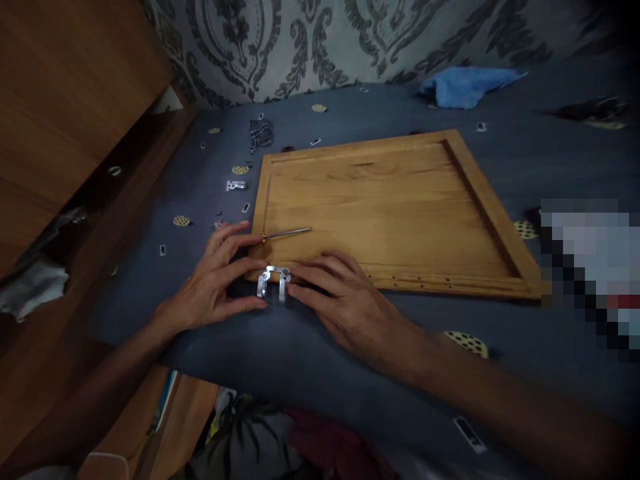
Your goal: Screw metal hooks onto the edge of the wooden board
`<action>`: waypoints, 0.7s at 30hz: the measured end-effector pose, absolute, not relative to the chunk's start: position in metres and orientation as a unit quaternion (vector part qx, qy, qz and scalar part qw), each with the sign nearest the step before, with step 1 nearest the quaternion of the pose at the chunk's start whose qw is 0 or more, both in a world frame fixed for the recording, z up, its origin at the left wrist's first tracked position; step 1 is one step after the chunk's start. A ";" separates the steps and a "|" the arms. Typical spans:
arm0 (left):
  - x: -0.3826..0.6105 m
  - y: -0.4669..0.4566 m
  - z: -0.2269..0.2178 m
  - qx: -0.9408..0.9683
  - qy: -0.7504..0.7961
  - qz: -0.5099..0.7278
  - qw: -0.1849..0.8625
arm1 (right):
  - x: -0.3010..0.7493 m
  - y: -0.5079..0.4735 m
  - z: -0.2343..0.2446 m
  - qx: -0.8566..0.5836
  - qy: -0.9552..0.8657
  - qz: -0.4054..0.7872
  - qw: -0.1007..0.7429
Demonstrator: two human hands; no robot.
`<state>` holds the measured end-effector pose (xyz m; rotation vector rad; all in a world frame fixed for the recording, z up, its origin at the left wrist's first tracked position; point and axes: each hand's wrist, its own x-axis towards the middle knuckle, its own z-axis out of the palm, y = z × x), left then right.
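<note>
Maroon cloth (335,443) bunched nearest, below the hands, next to dark patterned fabric (255,437). Wooden furniture (193,407) below left forearm; thin blue-edged item (165,399) upright against it.

Dark blue-grey sheet (210,353) under the work, printed with yellow dotted ovals and small black-and-white rectangles; slightly creased.

Left hand (213,287): fingers part-spread, thumb and a finger either side of the metal bracket (274,275)'s left arm. Firm pinch or just contact: can't tell. Right hand (350,297): fingers loosely curved, tips at the bracket's right arm; can't tell if gripping. Bracket sits between the two hands, at the near left corner of the wooden panel (380,207).

Panel lies flat beyond the hands, tray-like, raised frame around a recessed face. Small dark holes (423,281) in its near edge, right of right hand. Screwdriver (290,233) just beyond left fingertips, shaft over the recess, handle end against the fingers.

Wooden cabinet (75,87) left of left hand; crumpled pale material (35,283) at its dark recess. Beyond left hand: second bracket (236,185), then small packet (261,133), contents unclear. Far past right hand: blue cloth (467,87). Damask-patterned wall (320,47) behind.
</note>
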<state>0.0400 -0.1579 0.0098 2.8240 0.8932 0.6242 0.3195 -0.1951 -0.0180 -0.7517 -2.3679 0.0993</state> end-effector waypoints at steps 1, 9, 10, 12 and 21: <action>0.039 -0.158 0.011 0.932 0.295 0.204 0.055 | 0.320 -0.195 -0.018 -0.287 -0.902 0.038 0.321; 0.033 -0.147 0.032 0.879 0.416 0.228 0.041 | 0.318 -0.195 -0.020 -0.294 -0.900 0.049 0.318; 0.034 -0.144 0.031 0.875 0.430 0.220 0.034 | 0.318 -0.195 -0.020 -0.294 -0.899 0.051 0.320; 0.035 -0.141 0.030 0.875 0.438 0.206 0.024 | 0.317 -0.195 -0.019 -0.295 -0.898 0.051 0.321; 0.060 -0.159 0.045 0.904 0.359 0.208 0.100 | 0.318 -0.195 -0.016 -0.294 -0.898 0.045 0.323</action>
